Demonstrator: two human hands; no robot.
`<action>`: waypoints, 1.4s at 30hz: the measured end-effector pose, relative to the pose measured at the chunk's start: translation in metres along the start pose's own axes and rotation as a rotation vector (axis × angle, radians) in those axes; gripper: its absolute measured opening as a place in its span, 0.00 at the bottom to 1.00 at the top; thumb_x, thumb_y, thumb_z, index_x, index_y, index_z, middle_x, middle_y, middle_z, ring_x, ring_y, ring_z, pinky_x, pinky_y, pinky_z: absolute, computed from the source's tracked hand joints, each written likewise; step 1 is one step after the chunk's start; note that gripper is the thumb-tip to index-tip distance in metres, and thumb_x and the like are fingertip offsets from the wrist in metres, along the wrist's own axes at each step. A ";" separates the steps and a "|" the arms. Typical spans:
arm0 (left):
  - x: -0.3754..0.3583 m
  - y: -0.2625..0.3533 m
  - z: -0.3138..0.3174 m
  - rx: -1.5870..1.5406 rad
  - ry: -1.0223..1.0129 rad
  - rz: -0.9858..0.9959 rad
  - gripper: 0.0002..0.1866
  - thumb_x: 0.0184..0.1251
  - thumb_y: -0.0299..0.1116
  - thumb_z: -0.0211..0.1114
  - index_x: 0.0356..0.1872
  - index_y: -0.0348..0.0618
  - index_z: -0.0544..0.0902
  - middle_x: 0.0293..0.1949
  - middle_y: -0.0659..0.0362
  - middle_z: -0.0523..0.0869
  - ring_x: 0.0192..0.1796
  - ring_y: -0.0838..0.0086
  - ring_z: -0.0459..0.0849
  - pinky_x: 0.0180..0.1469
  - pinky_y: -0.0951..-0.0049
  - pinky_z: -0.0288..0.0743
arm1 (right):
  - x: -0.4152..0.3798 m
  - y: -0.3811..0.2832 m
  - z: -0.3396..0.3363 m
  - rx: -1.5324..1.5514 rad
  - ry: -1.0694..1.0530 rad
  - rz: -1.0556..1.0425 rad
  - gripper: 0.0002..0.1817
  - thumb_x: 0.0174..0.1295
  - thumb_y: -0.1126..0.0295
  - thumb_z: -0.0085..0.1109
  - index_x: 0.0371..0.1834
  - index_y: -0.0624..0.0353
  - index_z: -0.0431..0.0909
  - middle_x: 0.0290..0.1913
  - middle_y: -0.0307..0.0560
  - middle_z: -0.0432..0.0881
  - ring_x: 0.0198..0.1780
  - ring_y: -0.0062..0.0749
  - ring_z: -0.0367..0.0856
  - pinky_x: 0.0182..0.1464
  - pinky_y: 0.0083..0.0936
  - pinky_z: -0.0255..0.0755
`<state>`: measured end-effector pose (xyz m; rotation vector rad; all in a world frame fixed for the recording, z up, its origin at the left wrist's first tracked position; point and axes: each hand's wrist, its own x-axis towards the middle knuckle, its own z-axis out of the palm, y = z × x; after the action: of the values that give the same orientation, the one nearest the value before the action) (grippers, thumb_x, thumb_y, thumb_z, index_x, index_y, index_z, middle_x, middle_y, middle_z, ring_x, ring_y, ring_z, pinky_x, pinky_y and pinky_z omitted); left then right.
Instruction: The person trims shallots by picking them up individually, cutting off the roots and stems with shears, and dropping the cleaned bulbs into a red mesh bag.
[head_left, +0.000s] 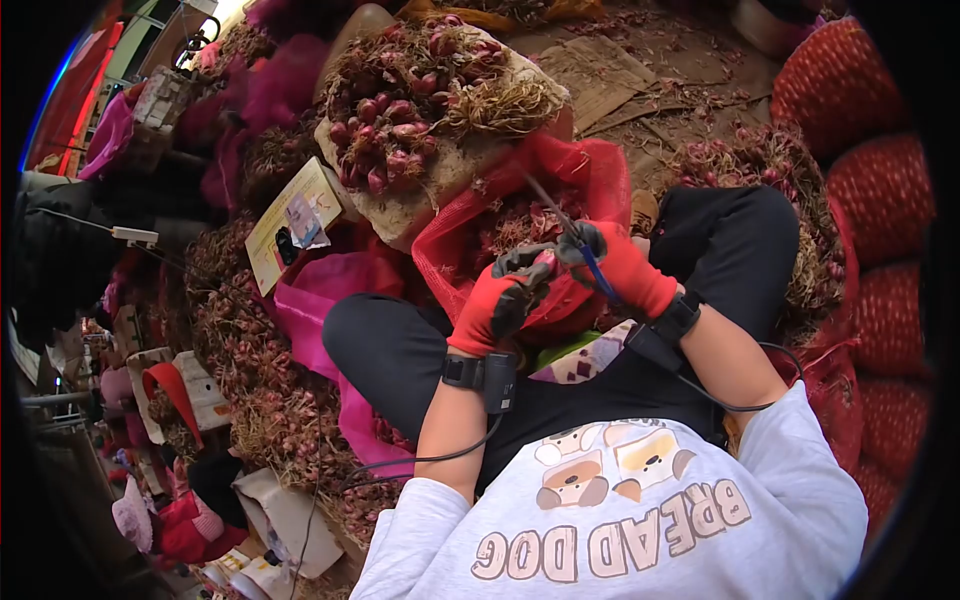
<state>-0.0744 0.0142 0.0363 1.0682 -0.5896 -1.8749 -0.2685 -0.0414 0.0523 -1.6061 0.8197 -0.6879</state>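
Observation:
My left hand, in a red glove with dark fingers, is closed round a small pinkish-red shallot. My right hand, gloved the same way, grips scissors with a blue handle; their blades point up and away to the left. Both hands are close together over an open red mesh bag between my bent legs. Shallots and dry trimmings lie inside the bag. Just beyond it, a heap of shallots with dried tops rests on a pale sack-like surface.
Full red mesh sacks are stacked along the right. Loose shallots spread over the left floor beside pink mesh. A yellowish card leans near the heap. Cables hang from my wrist bands. Another person is at lower left.

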 end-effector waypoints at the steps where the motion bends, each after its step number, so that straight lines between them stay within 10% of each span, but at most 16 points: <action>1: 0.001 -0.003 0.002 0.033 0.048 0.019 0.11 0.65 0.30 0.63 0.46 0.39 0.78 0.29 0.66 0.78 0.24 0.86 0.71 0.25 0.84 0.63 | 0.001 -0.001 0.002 -0.162 0.049 -0.104 0.07 0.56 0.75 0.58 0.38 0.62 0.75 0.26 0.41 0.77 0.27 0.23 0.73 0.32 0.26 0.70; 3: 0.005 -0.015 0.002 0.071 0.126 0.067 0.12 0.63 0.27 0.62 0.47 0.39 0.78 0.31 0.66 0.79 0.26 0.85 0.73 0.27 0.84 0.65 | 0.000 0.000 0.009 -0.480 0.146 -0.307 0.07 0.56 0.74 0.58 0.36 0.63 0.75 0.28 0.42 0.78 0.29 0.24 0.74 0.35 0.27 0.71; 8: 0.014 -0.032 -0.013 0.459 0.112 0.479 0.12 0.65 0.29 0.60 0.48 0.38 0.79 0.33 0.67 0.80 0.30 0.87 0.74 0.30 0.86 0.67 | -0.007 -0.001 0.022 0.012 0.037 -0.096 0.07 0.54 0.73 0.60 0.34 0.62 0.75 0.28 0.40 0.78 0.30 0.23 0.75 0.34 0.26 0.71; 10: 0.010 -0.011 -0.007 0.099 0.067 0.089 0.14 0.69 0.37 0.60 0.50 0.40 0.79 0.35 0.67 0.81 0.29 0.88 0.75 0.30 0.87 0.67 | -0.004 0.014 0.018 0.223 0.070 0.223 0.06 0.56 0.74 0.60 0.35 0.60 0.75 0.27 0.40 0.78 0.25 0.19 0.74 0.27 0.23 0.68; 13: 0.000 -0.008 0.003 0.091 0.209 0.161 0.16 0.70 0.40 0.59 0.53 0.44 0.77 0.33 0.66 0.79 0.30 0.84 0.78 0.30 0.85 0.71 | 0.008 0.011 -0.014 0.571 0.258 0.324 0.10 0.56 0.67 0.64 0.37 0.60 0.76 0.23 0.39 0.74 0.22 0.17 0.72 0.24 0.21 0.67; 19: 0.009 -0.001 0.000 -0.011 0.170 0.232 0.15 0.71 0.34 0.57 0.55 0.42 0.75 0.38 0.65 0.81 0.33 0.83 0.79 0.33 0.85 0.73 | 0.005 -0.001 -0.022 -0.651 0.327 -0.250 0.21 0.55 0.51 0.64 0.37 0.59 0.78 0.24 0.46 0.78 0.25 0.37 0.79 0.29 0.32 0.71; 22: 0.009 -0.002 -0.004 -0.127 0.202 0.424 0.16 0.67 0.29 0.62 0.55 0.41 0.75 0.43 0.62 0.83 0.35 0.82 0.80 0.37 0.82 0.76 | -0.012 -0.020 -0.022 -0.832 0.186 -0.011 0.21 0.53 0.48 0.64 0.34 0.56 0.78 0.26 0.50 0.79 0.29 0.47 0.79 0.31 0.36 0.71; 29: 0.006 -0.001 -0.003 -0.118 0.179 0.318 0.14 0.66 0.27 0.62 0.53 0.40 0.76 0.40 0.62 0.83 0.36 0.81 0.80 0.40 0.80 0.75 | -0.008 -0.014 -0.011 -0.469 0.234 0.031 0.17 0.55 0.56 0.64 0.34 0.60 0.78 0.27 0.52 0.78 0.30 0.47 0.79 0.33 0.35 0.70; 35: -0.008 -0.006 -0.001 0.082 -0.054 0.092 0.20 0.67 0.38 0.62 0.54 0.37 0.76 0.40 0.63 0.81 0.35 0.83 0.78 0.35 0.82 0.71 | 0.009 0.001 -0.014 -0.294 0.011 -0.217 0.11 0.56 0.69 0.65 0.36 0.64 0.76 0.32 0.46 0.80 0.33 0.28 0.77 0.38 0.26 0.70; 36: -0.009 -0.011 -0.006 0.050 -0.115 0.139 0.20 0.66 0.38 0.62 0.54 0.37 0.76 0.41 0.63 0.81 0.35 0.83 0.78 0.35 0.82 0.71 | 0.010 -0.012 -0.018 -0.249 -0.134 -0.155 0.16 0.54 0.65 0.68 0.39 0.63 0.77 0.32 0.49 0.79 0.33 0.42 0.77 0.39 0.32 0.71; 42: -0.005 -0.012 -0.027 0.202 -0.318 0.069 0.32 0.59 0.55 0.64 0.54 0.36 0.77 0.45 0.61 0.81 0.42 0.80 0.79 0.44 0.82 0.73 | 0.003 -0.003 -0.020 0.199 -0.335 0.085 0.13 0.55 0.66 0.66 0.38 0.63 0.77 0.32 0.48 0.80 0.35 0.37 0.80 0.39 0.30 0.71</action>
<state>-0.0554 0.0251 0.0156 0.8657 -1.0044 -1.9696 -0.2821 -0.0544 0.0591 -1.4467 0.5516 -0.4101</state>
